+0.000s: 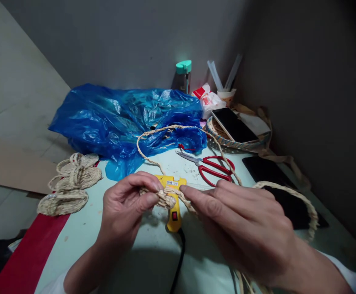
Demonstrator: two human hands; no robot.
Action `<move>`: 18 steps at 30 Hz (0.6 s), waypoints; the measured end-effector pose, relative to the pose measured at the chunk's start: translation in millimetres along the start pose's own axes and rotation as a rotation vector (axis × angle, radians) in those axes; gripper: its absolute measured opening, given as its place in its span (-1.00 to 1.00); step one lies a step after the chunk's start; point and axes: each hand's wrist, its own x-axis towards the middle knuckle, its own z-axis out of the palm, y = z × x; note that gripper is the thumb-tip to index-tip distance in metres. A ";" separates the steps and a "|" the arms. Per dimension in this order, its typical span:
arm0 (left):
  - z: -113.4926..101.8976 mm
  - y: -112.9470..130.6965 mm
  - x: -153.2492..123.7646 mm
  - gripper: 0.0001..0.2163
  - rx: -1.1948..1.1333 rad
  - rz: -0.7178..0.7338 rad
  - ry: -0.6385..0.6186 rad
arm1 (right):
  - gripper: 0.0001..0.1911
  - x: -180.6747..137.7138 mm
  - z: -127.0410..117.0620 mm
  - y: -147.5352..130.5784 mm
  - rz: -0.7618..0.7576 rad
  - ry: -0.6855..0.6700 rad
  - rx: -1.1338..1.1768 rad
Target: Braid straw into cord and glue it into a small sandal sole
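My left hand pinches a small piece of braided straw between thumb and fingers. My right hand is closed on the straw braid running from that piece, its index finger stretched along it. Its grip is partly hidden by the back of the hand. Beneath both hands a yellow glue gun lies on the table, its black cord trailing toward me. A long loop of the braided cord arches over the table behind my hands. Red-handled scissors lie open beyond my right hand.
Several small woven straw slippers sit at the left edge. A crumpled blue plastic bag spreads across the back. Behind stand a green-lidded bottle and a cup with clear sticks. A phone rests on a round basket.
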 end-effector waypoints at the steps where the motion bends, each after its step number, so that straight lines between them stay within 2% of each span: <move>1: -0.3 0.1 0.2 -0.91 0.004 0.002 -0.001 | -0.69 -1.1 0.5 -0.9 0.002 -0.002 -0.004; 10: 0.7 -0.2 0.7 -0.92 0.036 0.011 0.015 | -0.65 -4.6 1.6 -2.5 0.026 -0.083 -0.056; 14: 0.5 -0.4 -0.7 -0.88 0.041 0.005 0.033 | -0.67 -5.6 2.4 -4.9 0.047 -0.058 -0.058; 18: -0.5 0.0 -2.2 -0.82 0.182 -0.025 0.057 | -0.68 -5.9 4.1 -7.1 0.054 -0.049 -0.041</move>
